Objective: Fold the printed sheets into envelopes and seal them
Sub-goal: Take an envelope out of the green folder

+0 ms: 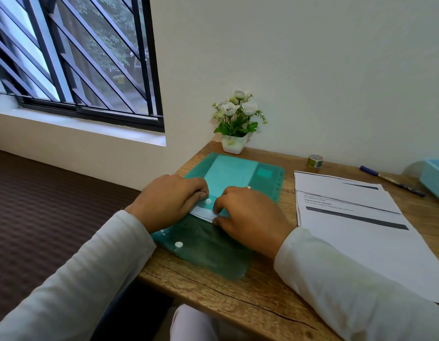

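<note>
A translucent green plastic folder (240, 173) with white snap buttons lies on the wooden desk (250, 299), a pale sheet showing through it. Its flap (208, 249) lies open toward me. My left hand (169, 200) and my right hand (250, 217) rest at the folder's mouth, both pinching the edge of a white paper (203, 214) that sticks out between them. A stack of printed sheets (349, 210) with dark bars lies to the right of the folder.
A small white pot of artificial flowers (235, 124) stands at the desk's back edge against the wall. A roll of patterned tape (315, 161), a blue pen (390, 180) and a light blue tray (435, 178) lie at the back right. The desk's left edge drops to dark floor.
</note>
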A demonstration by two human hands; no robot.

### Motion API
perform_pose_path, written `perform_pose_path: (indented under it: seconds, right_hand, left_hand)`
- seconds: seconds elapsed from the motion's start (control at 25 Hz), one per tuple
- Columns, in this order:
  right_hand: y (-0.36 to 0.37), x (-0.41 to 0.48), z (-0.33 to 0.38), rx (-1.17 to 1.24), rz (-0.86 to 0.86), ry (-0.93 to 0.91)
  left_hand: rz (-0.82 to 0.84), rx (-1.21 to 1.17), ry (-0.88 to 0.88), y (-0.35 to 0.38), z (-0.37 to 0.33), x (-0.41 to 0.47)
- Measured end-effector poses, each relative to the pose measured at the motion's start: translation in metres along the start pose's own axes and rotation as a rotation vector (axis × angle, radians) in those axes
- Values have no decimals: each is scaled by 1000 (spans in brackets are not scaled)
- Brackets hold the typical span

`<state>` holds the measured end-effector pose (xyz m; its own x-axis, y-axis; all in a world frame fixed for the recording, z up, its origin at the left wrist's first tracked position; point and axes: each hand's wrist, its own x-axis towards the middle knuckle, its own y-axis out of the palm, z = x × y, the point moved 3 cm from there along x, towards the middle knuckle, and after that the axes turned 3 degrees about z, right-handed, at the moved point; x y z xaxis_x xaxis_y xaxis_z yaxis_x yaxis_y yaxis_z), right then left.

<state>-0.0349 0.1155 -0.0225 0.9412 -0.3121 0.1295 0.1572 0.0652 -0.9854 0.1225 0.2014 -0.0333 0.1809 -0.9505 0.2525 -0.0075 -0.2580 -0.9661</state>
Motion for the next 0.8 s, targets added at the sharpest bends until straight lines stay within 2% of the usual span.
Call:
perform_pose_path:
  seconds: [0.24,0.36,0.52,0.68,0.72,0.8]
  right_hand:
    - [2,0,8,-119,-38,-52]
    - [-6,-4,3,82,-40,3]
    - [-25,-13,2,211,-37,-8]
    - [-40,-21,-2,574,-62,-46]
    - [-40,-22,-5,581,-61,-54]
    - [-31,-24,-9,397,3,-70]
  left_hand:
    - [17,-62,6,-4,1,0]
    - [61,-139,2,-9,2,-1]
    - [143,-261,-7,-14,-1,-2]
    - [225,-320,-42,-16,1,-3]
    - [239,-342,-55,-16,1,-4]
    - [261,-395,-60,-15,1,-4]
